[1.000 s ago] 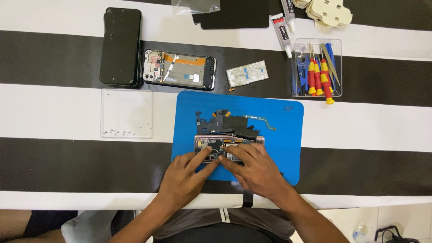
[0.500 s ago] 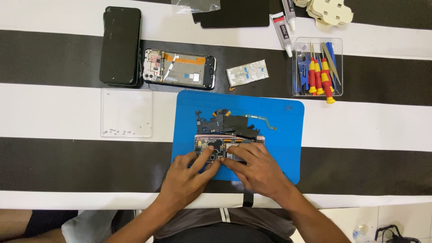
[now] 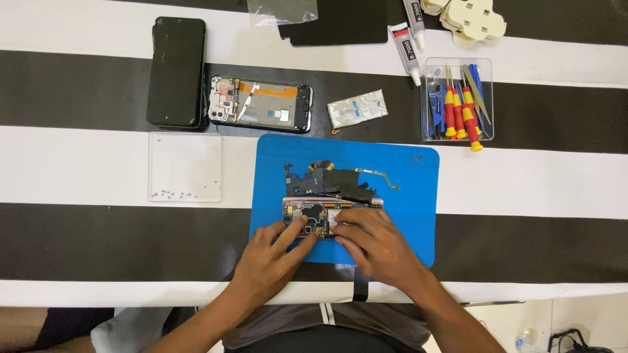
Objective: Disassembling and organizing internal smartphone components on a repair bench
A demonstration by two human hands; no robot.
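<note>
A clear square plastic box (image 3: pixel 456 99) stands up and to the right of the blue rubber work mat (image 3: pixel 405 189), well apart from it, and holds three red-and-yellow screwdrivers (image 3: pixel 460 114), some blue tools and a pair of pale tweezers (image 3: pixel 476 91). A flat clear plastic tray (image 3: pixel 185 167) lies just left of the mat; a scatter of tiny screws (image 3: pixel 171 193), too small to count, sits along its near edge.

On the mat, toward its near half, lies the opened phone body with its circuit board bare (image 3: pixel 314 214). The left hand (image 3: pixel 268 261) rests at the phone's near left corner, fingers curled loosely with the fingertips (image 3: pixel 302 225) pressing on the board; it clasps nothing that shows. The right hand (image 3: pixel 376 245) lies flat over the phone's right part, fingers bent down onto it; whether they pinch anything I cannot tell. Just beyond the phone, still on the mat, is a small heap of black plastic covers and flex cables (image 3: pixel 337 180).

Above the mat lie a second opened phone frame with an orange cable (image 3: pixel 260 104) and, just left of it, one black phone, screen dark (image 3: pixel 176 70). One small silvery foil packet (image 3: pixel 357 108) lies above the mat's upper edge. Two white glue tubes (image 3: pixel 409 39) and a stack of cream-coloured shaped pieces (image 3: pixel 472 19) lie farther up.
</note>
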